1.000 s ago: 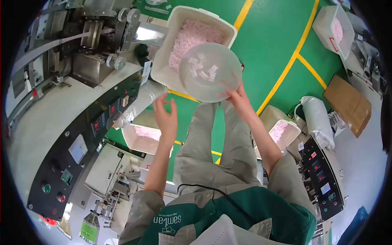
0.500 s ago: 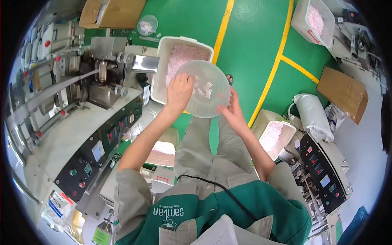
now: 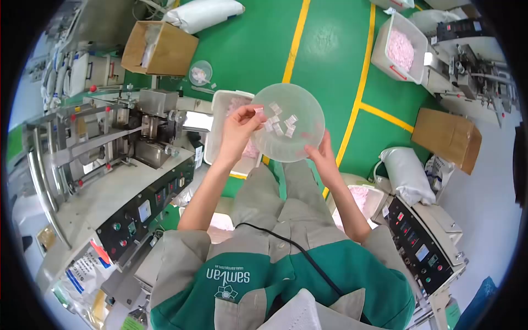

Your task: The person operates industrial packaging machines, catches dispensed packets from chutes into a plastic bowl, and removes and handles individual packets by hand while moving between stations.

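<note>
My left hand [image 3: 237, 132] pinches a small pink-and-white sachet [image 3: 259, 111] at the left rim of a round translucent plastic bowl [image 3: 300, 144]. Fingers of my right hand [image 3: 324, 162] grip the bowl's lower right edge, thumb on the near side. Inside the bowl lie several small sachets [image 3: 291, 121], loosely scattered. Under the bowl and my left hand, partly covered by them, stands a white bin [image 3: 215, 132] holding many pink sachets.
A packing machine [image 3: 151, 132] with a metal chute stands at left, a control panel [image 3: 423, 242] at right. Another bin of sachets [image 3: 400, 49], a cardboard box [image 3: 446, 137], a white sack [image 3: 407, 173] and a small floor bowl [image 3: 200, 72] are around.
My left hand has risen from inside the bowl to its rim, with a sachet between the fingertips. More sachets show in the bowl. The bowl has shifted slightly right; the view has tilted.
</note>
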`<state>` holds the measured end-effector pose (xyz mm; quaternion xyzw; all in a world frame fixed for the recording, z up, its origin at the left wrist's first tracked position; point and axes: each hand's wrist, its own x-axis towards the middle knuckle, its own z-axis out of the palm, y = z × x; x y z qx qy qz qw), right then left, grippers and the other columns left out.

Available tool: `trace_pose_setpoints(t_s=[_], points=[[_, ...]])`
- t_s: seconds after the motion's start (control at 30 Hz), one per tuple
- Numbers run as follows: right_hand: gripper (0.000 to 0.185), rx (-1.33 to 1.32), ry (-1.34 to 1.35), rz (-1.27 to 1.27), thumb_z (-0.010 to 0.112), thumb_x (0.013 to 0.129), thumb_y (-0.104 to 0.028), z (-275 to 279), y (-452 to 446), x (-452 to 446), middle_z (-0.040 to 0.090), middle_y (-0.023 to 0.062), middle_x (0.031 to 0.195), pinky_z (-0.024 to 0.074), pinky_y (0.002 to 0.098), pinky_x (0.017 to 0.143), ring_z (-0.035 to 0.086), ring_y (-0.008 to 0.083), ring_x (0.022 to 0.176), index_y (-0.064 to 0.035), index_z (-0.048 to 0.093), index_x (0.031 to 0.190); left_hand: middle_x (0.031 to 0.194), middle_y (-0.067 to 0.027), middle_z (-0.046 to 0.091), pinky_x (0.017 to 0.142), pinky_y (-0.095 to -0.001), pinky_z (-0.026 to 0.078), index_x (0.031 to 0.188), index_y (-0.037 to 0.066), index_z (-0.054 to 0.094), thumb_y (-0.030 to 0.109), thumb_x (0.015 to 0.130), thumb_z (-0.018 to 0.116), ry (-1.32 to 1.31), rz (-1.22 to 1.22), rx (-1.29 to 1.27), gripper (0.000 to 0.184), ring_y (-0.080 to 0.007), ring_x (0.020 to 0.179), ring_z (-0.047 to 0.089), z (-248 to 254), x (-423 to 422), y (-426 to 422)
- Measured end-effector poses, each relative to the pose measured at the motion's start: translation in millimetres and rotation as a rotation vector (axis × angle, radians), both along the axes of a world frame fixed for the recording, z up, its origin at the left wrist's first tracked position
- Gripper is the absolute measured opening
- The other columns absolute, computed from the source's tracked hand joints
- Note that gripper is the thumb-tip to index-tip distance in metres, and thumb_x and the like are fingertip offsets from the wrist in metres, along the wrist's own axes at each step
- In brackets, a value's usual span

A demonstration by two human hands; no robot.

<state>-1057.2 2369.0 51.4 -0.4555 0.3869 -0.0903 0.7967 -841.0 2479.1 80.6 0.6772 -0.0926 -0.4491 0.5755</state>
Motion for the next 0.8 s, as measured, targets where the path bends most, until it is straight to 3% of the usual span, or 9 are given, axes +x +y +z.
trace_pose_setpoints(t_s=[0.07,0.17,0.33,0.5,0.8], points=[[0.072,-0.021,0.023,0.000,0.057,0.091,-0.013,17.3,-6.0,-0.1,0.036,0.0148,0.142,0.0437,0.0381,0.096,0.049,0.0230,0.120,-0.0094,0.012,0.147,0.100,-0.0046,0.064,0.082,-0.0252,0.052,0.109,0.002,0.062,0.016,0.091,0.064,0.123,0.035,-0.064,0.022,-0.0145,0.094,0.064,18.9,-0.4,-3.0],[0.072,-0.019,-0.043,-0.013,0.057,0.091,-0.012,32.9,-9.8,-3.6,0.035,0.0144,0.144,0.0438,0.0378,0.096,0.048,0.0234,0.120,-0.0099,0.012,0.148,0.100,-0.0048,0.064,0.081,-0.0258,0.052,0.104,0.002,0.062,0.017,0.091,0.064,0.081,0.112,-0.113,0.021,-0.0150,0.092,0.064,39.0,-0.9,-6.2],[0.071,-0.087,-0.054,-0.018,0.057,0.091,-0.010,68.2,-8.9,1.9,0.037,0.0147,0.141,0.0463,0.0372,0.091,0.053,0.0226,0.114,-0.0108,0.014,0.147,0.095,-0.0087,0.063,0.074,-0.0310,0.050,0.103,0.003,0.060,0.014,0.086,0.067,-0.625,-0.210,0.215,0.021,-0.0186,0.085,0.063,78.4,-4.9,-12.2],[0.070,-0.117,-0.065,-0.014,0.057,0.090,-0.008,83.2,-9.4,20.2,0.043,0.0144,0.136,0.0482,0.0345,0.085,0.057,0.0202,0.105,-0.0110,0.015,0.146,0.093,-0.0121,0.058,0.077,-0.0391,0.047,0.099,0.005,0.060,0.013,0.078,0.070,-1.236,-0.456,0.318,0.024,-0.0298,0.087,0.058,50.2,-8.1,-15.8],[0.068,-0.197,-0.061,0.057,0.055,0.090,-0.004,97.8,-56.5,90.8,0.043,0.0153,0.132,0.0494,0.0308,0.083,0.058,0.0184,0.102,-0.0105,0.016,0.146,0.083,-0.0043,0.056,0.071,-0.0368,0.042,0.094,0.011,0.061,0.020,0.077,0.070,-1.448,-0.335,0.457,0.021,-0.0215,0.081,0.059,26.0,34.9,-63.3]])
